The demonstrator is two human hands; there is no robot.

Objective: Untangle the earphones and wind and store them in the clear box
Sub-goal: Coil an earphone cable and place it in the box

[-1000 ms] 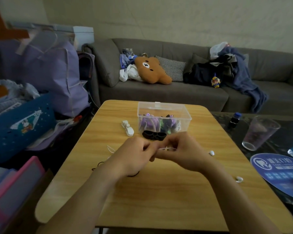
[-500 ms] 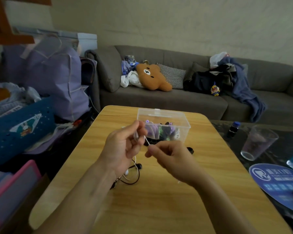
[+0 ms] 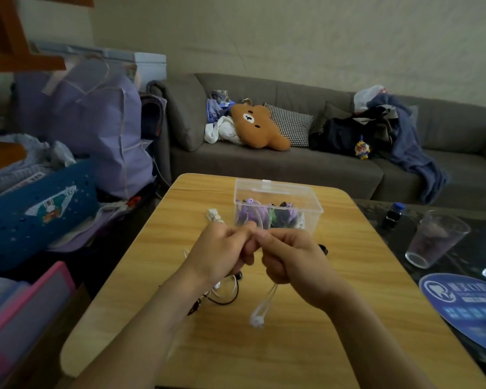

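Observation:
My left hand (image 3: 220, 252) and my right hand (image 3: 289, 259) are raised together over the wooden table (image 3: 292, 346), fingertips meeting, each gripping the white earphone cable. A white earbud (image 3: 257, 318) dangles blurred below my right hand. A black earphone cable (image 3: 225, 297) loops on the table under my left hand. Just behind my hands stands the clear box (image 3: 277, 204), holding purple, green and black wound earphones. What lies between my fingers is hidden.
A small white object (image 3: 213, 214) lies left of the box. A clear glass (image 3: 435, 238), a small dark bottle (image 3: 394, 216) and a blue fan (image 3: 466, 310) sit on the dark table at right. A grey sofa stands behind; bags and bins crowd the left.
My hands have come back together, fingertips touching, after being apart half a second ago. The white earbud now hangs below my right hand.

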